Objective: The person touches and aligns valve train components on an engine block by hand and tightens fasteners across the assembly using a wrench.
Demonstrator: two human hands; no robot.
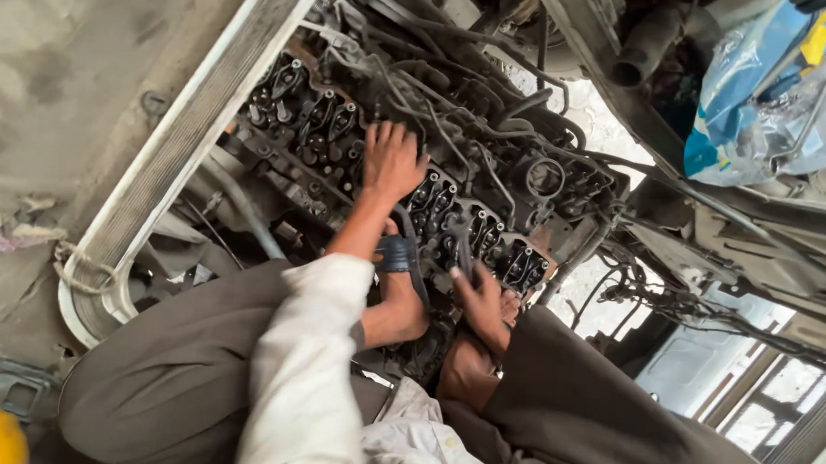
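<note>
Both hands' fingers (392, 137) on engine head (439, 200)

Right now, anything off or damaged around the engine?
The engine has its top cover off, with the rocker arms bare and coated in black grime. Loose hoses dangle at its right end. No clear breakage or fresh spill shows. The left hand rests on the rockers.

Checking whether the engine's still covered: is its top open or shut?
Open. The engine has no cover on top; rows of rocker arms and springs lie bare, with the left hand resting flat on them.
</note>
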